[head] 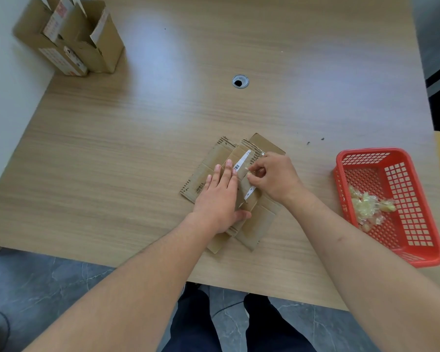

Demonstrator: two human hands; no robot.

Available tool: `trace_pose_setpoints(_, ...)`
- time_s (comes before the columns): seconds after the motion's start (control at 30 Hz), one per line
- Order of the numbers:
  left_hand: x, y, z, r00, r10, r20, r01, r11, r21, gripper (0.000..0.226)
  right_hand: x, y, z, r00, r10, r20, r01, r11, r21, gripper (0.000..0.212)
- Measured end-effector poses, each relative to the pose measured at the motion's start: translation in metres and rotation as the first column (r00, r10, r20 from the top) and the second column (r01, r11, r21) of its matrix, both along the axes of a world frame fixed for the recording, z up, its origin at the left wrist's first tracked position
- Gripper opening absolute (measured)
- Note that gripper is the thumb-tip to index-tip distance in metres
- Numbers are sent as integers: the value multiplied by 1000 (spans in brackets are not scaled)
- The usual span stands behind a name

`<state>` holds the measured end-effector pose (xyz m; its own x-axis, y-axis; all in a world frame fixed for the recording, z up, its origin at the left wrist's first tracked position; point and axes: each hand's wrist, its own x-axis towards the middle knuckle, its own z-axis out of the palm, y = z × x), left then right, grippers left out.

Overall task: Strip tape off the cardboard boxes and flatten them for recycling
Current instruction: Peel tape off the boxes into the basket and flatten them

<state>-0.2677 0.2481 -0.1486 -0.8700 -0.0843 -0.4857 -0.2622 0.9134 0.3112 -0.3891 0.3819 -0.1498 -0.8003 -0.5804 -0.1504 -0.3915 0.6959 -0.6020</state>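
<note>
The left hand (220, 196) pressed flat, fingers straight, on the flattened cardboard box (261, 219). The right hand (273, 177) pinched clear tape (252, 171).

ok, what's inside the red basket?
The red basket holds a loose clump of crumpled clear tape toward its left side. The rest of the mesh floor shows bare. Anything beneath the clump is covered, so I can't tell.

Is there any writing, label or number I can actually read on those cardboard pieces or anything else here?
None can be read.
Flattened brown cardboard box: dark print near its left edge, too small.
White barcode label on that box: bars show, digits blurred.
Upright brown cardboard boxes at the far corner: red-and-white printed labels, blurred.
Red plastic mesh basket: no text visible.
</note>
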Motion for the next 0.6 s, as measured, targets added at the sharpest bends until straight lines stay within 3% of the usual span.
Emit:
trace_pose_setpoints(0.1,-1,1,0,1000,0,3,0,1000,-3,118,2,-4,2,993,-81,-92,81,997,3,5)
trace_pose_setpoints(0.23,-1,1,2,1000,-3,0,3,1000,-15,118,-14,4,3,890,-456,-21,446,878,-175,2)
trace_pose_setpoints(0.37,0,0,1,1000,4,7,-4,1000,-6,118,-11,1,-4,949,-310,-53,299,942,-154,10)
trace_pose_setpoints(0.5,-1,0,0,1000,12,-1,-12,1000,9,119,-9,2,-5,965,-237,115,250,961,-121,17)
trace_pose_setpoints(0.6,-1,0,-2,1000,14,-8,-14,1000,14,119,-11,4,-2,969,-214,122,230,964,-133,22)
